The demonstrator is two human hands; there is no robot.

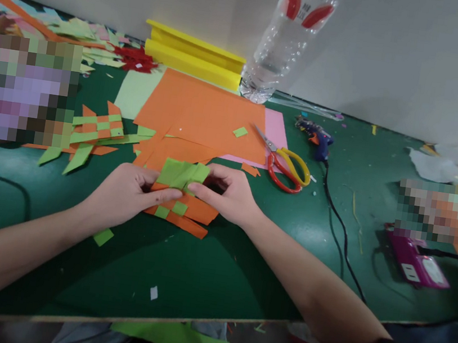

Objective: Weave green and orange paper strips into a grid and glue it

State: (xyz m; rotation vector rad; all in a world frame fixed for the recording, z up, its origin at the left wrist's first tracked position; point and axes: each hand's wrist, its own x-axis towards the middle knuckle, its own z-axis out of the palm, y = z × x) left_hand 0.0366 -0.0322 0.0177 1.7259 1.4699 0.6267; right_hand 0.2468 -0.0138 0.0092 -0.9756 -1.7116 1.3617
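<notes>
Between both hands is a woven piece of orange and green paper strips point(189, 208), held just above the table's front half. My left hand point(128, 191) pinches its left side, thumb lying across the front. On the upper right, my right hand point(227, 197) grips the same piece, its thumb pressed near the green strips at the top. The other fingers of both hands are partly hidden behind the paper. Left of them lies another woven orange and green paper shape point(99, 127) with pointed strip ends. Orange paper sheets point(203, 114) are spread just behind the hands.
Scissors point(287, 165) with red and yellow handles rest right of the sheets. Beyond them lie a blue glue gun point(318, 140) with a black cord and a magenta power strip point(416, 260). A water bottle point(285, 43) and folded yellow card point(194, 56) stand along the wall.
</notes>
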